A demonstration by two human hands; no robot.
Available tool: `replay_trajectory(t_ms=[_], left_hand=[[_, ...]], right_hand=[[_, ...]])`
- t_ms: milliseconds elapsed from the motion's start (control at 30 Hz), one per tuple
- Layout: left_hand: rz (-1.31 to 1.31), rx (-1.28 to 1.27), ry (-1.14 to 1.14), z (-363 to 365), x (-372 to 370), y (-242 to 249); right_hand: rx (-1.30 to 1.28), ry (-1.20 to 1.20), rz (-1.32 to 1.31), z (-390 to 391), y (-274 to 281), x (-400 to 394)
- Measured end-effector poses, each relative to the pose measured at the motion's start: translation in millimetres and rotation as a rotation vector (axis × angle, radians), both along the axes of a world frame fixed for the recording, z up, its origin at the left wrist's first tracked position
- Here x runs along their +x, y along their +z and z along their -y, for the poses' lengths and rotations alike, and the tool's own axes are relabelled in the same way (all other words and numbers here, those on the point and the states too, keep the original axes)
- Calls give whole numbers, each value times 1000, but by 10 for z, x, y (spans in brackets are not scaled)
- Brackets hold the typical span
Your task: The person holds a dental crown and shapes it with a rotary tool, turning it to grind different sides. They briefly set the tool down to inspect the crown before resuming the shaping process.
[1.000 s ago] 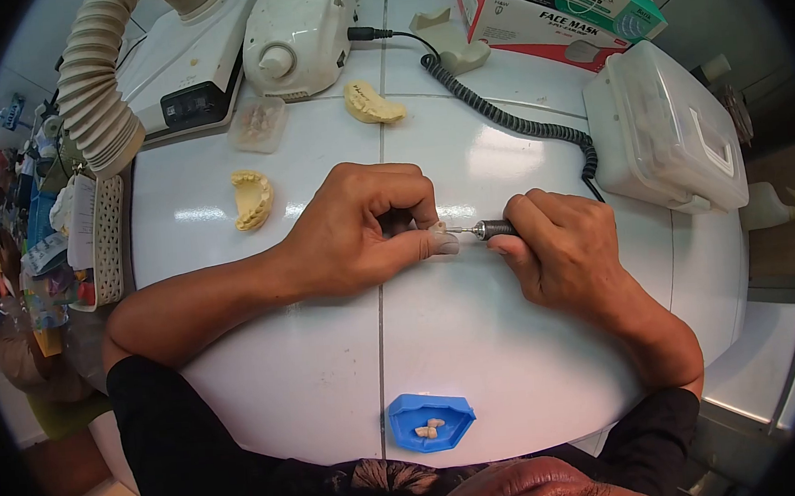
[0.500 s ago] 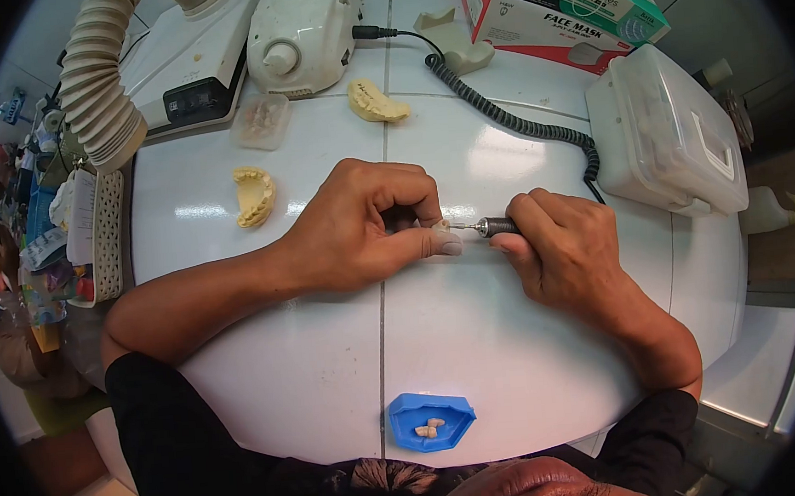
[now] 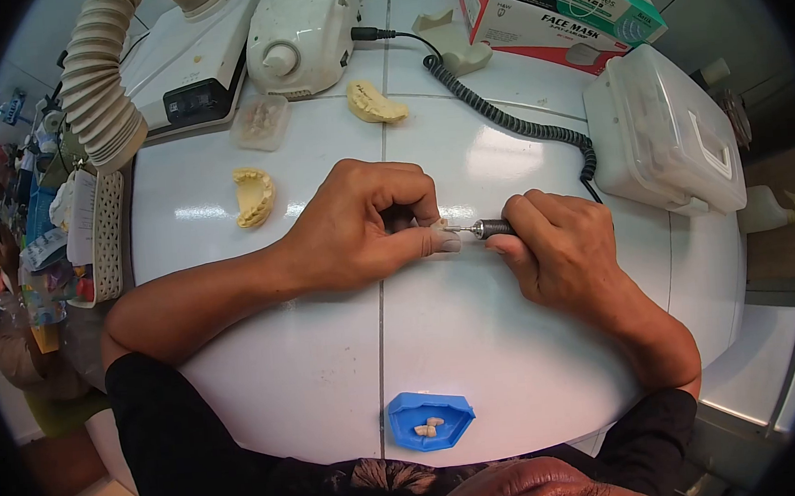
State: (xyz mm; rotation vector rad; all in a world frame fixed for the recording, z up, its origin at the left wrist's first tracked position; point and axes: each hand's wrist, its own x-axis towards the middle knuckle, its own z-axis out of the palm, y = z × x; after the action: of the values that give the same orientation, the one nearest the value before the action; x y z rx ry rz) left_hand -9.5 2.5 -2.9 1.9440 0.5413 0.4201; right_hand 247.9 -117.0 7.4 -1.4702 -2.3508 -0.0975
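Near the middle of the head view, my left hand (image 3: 373, 222) pinches a small pale piece (image 3: 442, 225) between thumb and fingers; most of the piece is hidden. From the right, my right hand (image 3: 559, 246) grips a dark rotary handpiece (image 3: 496, 227) with a metal nose. Its thin bit points left and meets the small piece, though the exact contact is too small to tell. Below the hands, a blue tray (image 3: 412, 441) holds a few small tooth-coloured pieces (image 3: 429, 426). Two yellow dental casts (image 3: 254, 197) (image 3: 374, 103) lie beyond my left hand.
At the back stand a white control unit (image 3: 299, 43), a ribbed hose (image 3: 102, 84), a small clear box (image 3: 262, 123) and a face mask box (image 3: 552, 18). A coiled cord (image 3: 518, 126) runs to the right, near a white lidded case (image 3: 661, 133). A basket (image 3: 109, 236) stands left.
My right hand and the handpiece have shifted very slightly left, toward the small piece. My left hand keeps its pinch almost unmoved.
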Motion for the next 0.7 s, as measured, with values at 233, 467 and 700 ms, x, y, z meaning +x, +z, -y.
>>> replay_trajectory(t_ms=[233, 467, 700], left_hand=[[-3, 7, 3, -2, -2, -3], [19, 13, -2, -2, 1, -9], [15, 16, -7, 0, 7, -15]], right_hand=[[-3, -19, 7, 10, -12, -3], [2, -18, 14, 10, -7, 1], [2, -10, 5, 14, -4, 0]])
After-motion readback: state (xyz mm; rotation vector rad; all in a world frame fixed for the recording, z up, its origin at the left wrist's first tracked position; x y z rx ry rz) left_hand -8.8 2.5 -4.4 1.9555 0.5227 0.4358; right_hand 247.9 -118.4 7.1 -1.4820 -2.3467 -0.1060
